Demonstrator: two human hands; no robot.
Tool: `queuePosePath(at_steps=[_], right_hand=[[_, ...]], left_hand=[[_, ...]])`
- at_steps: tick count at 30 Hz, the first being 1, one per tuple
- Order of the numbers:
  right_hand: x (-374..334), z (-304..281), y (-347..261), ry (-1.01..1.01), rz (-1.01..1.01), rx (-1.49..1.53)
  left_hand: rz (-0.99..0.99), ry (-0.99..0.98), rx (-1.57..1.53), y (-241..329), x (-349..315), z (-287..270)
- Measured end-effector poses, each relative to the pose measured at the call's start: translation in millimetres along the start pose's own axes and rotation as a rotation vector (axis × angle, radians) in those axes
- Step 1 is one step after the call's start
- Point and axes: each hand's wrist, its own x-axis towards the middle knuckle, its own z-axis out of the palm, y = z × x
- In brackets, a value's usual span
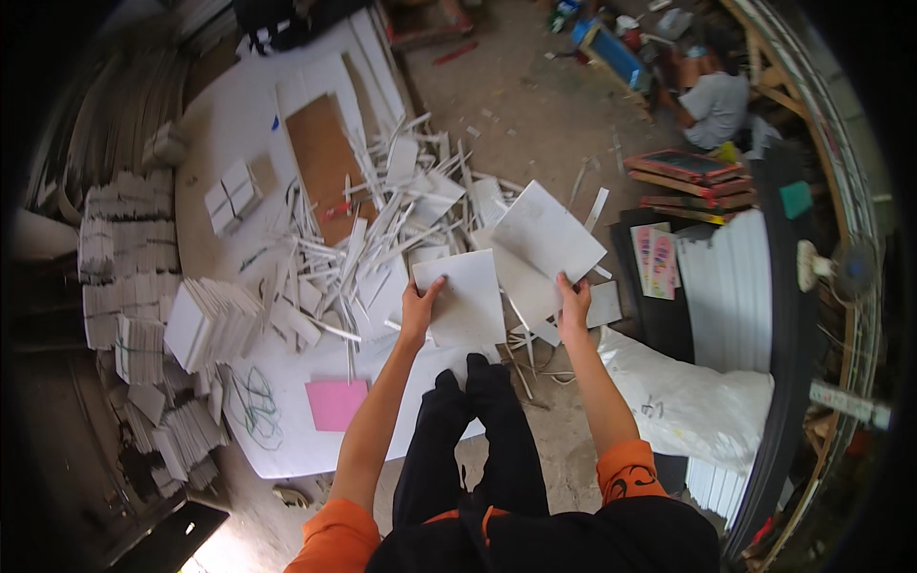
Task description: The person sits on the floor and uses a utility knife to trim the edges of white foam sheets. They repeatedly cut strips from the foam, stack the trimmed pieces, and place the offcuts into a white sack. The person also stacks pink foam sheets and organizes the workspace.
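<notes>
My left hand (pixel 415 313) grips a square white foam board (pixel 468 301) by its left edge, thumb on top. Held by its lower corner in my right hand (pixel 573 307) is a second white foam board (pixel 549 232), tilted and greyish in places. Another pale board (pixel 516 282) lies partly hidden beneath these two. Beyond my hands spreads a heap of white offcut strips (pixel 382 244) and small pieces. My feet (pixel 475 368) rest at the near edge of a large white sheet (pixel 287 458).
Stacks of white boards (pixel 215 323) stand to the left, near tangled green string (pixel 253 409) and a pink square (pixel 336 405). A brown panel (pixel 325 158) lies behind the heap. At right are a white sack (pixel 683 396) and leaning white sheets (pixel 731 286). Another person (pixel 714 107) sits far right.
</notes>
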Motion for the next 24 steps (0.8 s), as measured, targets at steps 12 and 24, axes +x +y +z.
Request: queuePosePath(at_steps=[12, 24], right_hand=[[-166, -185, -223, 0.021, -0.360, 0.138], [-209, -543, -246, 0.296, -0.584, 0.127]], left_hand=[[-0.021, -0.451, -0.282, 115, -200, 191], [-0.009, -0.741, -0.240, -37, -391, 457]])
